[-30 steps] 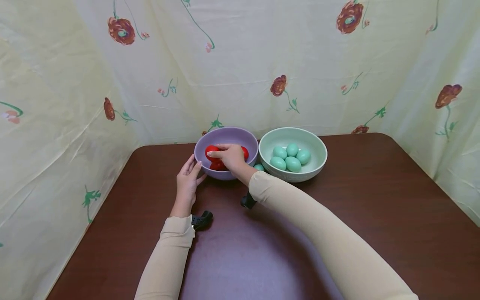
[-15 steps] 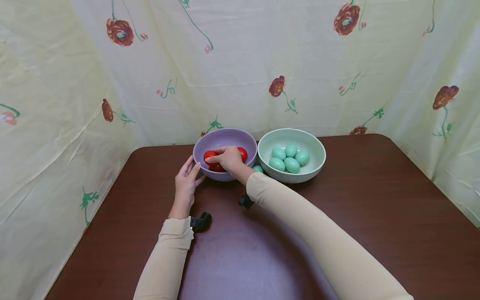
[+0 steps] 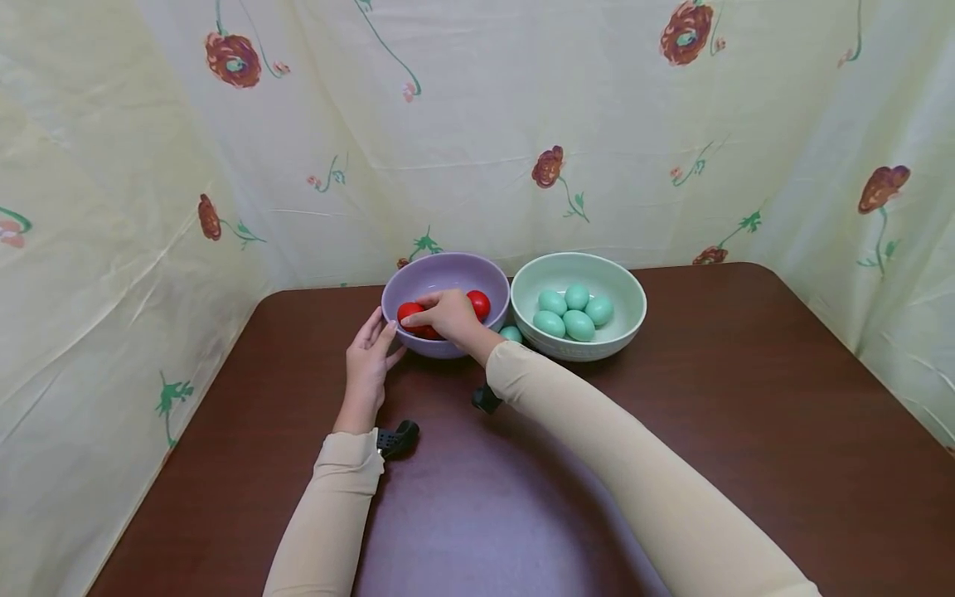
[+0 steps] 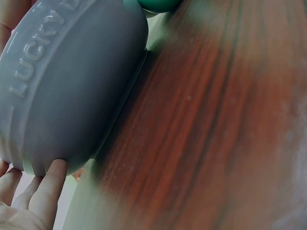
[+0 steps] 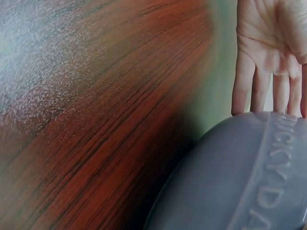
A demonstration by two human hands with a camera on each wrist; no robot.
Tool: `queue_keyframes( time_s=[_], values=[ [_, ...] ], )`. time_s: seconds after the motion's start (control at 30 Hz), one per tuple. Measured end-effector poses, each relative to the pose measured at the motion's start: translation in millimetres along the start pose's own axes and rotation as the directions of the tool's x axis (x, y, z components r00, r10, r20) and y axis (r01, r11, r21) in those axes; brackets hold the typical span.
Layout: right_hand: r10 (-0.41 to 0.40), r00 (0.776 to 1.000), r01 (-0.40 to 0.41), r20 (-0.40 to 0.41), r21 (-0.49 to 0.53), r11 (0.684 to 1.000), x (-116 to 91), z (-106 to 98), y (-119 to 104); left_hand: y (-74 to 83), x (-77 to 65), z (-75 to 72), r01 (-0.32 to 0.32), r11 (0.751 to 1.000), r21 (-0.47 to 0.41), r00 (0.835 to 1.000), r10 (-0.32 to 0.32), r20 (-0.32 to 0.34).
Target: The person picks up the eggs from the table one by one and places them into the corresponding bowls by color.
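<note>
A purple bowl stands near the table's back edge with red eggs inside. My right hand reaches over its near rim and pinches one red egg between thumb and fingers. Another red egg lies to the right in the bowl, and more red is partly covered by the hand. My left hand touches the bowl's left outer wall. In the right wrist view, the left hand's fingers are straight, with their tips against the bowl wall.
Right beside the purple bowl stands a pale green bowl holding several mint-green eggs. One more green egg lies on the table, between the two bowls' near sides. A flowered cloth hangs behind the table.
My right hand has moved slightly left and nearer inside the purple bowl, bringing the red egg closer to the left rim. The left hand stays at the bowl's side.
</note>
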State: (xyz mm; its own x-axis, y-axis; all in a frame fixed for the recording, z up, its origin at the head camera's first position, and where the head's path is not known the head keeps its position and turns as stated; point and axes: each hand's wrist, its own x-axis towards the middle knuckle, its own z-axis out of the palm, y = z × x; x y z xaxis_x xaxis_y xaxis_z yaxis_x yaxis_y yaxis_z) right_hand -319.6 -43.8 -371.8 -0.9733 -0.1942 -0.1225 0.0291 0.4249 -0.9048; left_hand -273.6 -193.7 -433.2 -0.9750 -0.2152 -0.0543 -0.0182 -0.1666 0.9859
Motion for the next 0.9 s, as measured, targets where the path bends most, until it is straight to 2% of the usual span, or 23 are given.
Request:
queue_keyframes(
  time_s=[0.3,0.57,0.67,0.77,0.87,0.9],
  values=[
    [-0.022,0.999,0.021,-0.025,-0.037,0.999,-0.2,1.9,3.6,-2.7,0.2,0.5,0.008,1.000,0.007,1.000,-0.008,0.008],
    [-0.050,0.998,0.050,-0.043,-0.002,0.999,1.3,3.8,1.2,-0.5,2.7,-1.0,-0.010,1.000,-0.023,1.000,0.011,0.010],
    [-0.061,0.994,0.068,-0.090,0.072,0.995,-1.4,4.1,1.9,0.1,2.7,-0.5,-0.006,1.000,-0.017,1.000,0.007,0.011],
    [-0.080,0.987,0.105,-0.138,0.178,0.979,-7.5,3.3,3.3,-0.4,2.1,-0.1,0.004,1.000,-0.011,1.000,-0.004,-0.008],
    [-0.072,0.983,0.121,-0.171,0.298,0.947,-16.3,-2.2,5.8,-1.2,2.0,0.5,0.013,1.000,-0.007,1.000,-0.013,-0.012],
    [-0.069,0.983,0.125,-0.168,0.353,0.927,-20.2,-5.6,6.4,-1.3,2.1,1.0,0.015,1.000,-0.003,1.000,-0.015,-0.009]
  ],
)
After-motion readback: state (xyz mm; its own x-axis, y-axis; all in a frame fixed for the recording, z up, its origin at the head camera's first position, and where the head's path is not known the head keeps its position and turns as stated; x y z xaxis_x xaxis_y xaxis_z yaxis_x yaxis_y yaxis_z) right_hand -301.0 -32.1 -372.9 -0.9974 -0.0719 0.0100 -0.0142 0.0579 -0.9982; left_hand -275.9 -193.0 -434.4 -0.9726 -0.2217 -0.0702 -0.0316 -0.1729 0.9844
